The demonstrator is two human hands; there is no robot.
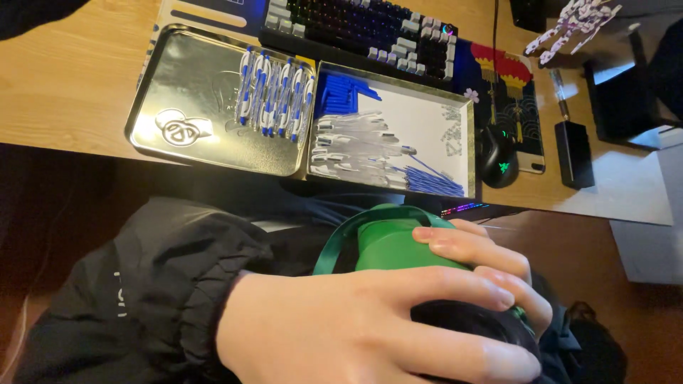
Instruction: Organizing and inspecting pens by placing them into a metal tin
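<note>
My left hand, in a black sleeve, reaches in from the lower left and wraps around a green bottle held low over my lap. The fingers curl over the bottle's dark, rounded end. A green strap loop arcs around the bottle's other end. My right hand is out of sight.
On the wooden desk above lie a shiny metal lid carrying a row of blue-and-white pens, and a tin tray of clear pen barrels and blue parts. Behind are a dark keyboard, a black mouse and a black box.
</note>
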